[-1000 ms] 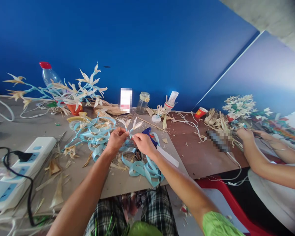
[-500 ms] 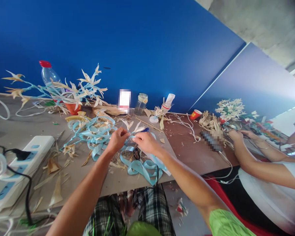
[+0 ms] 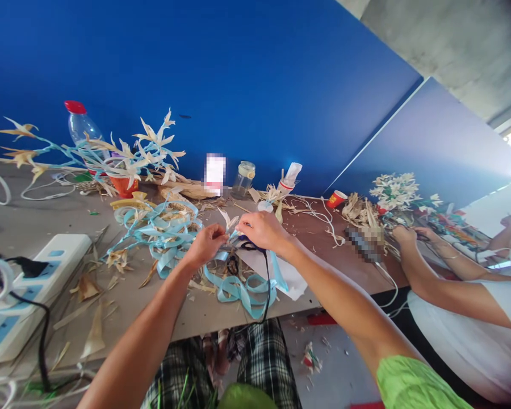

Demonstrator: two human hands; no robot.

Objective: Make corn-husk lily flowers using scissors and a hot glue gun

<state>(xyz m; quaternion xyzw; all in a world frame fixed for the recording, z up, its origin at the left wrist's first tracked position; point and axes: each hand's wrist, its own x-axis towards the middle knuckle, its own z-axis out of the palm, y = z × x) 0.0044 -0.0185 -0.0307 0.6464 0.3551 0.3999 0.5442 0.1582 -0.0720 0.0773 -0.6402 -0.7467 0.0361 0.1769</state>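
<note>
My left hand [image 3: 208,244] is closed in a pinch at the base of a pale dried-husk flower [image 3: 227,218], whose petals stick up between my hands. Close beside it, my right hand [image 3: 264,232] pinches a light-blue ribbon [image 3: 233,235] at the flower's stem. The fingertips partly hide the stem. A dark-blue object with a black cord [image 3: 267,284] lies under my right hand, mostly covered. Loops of blue ribbon [image 3: 242,292] spread over the table edge below, and a tangle of ribbon-wrapped stems [image 3: 162,227] lies left of my hands.
A white power strip [image 3: 38,295] takes up the left side. Behind stand a husk-flower branch [image 3: 147,150], a red-capped bottle [image 3: 82,126], a clear jar [image 3: 243,179] and a red cup [image 3: 336,199]. Another person's hands [image 3: 404,236] work at the right. Husk scraps litter the table.
My right hand has moved slightly up and right, its fingers now over the stem. The dark-blue object is more covered, and the black cord hangs farther forward over the ribbon.
</note>
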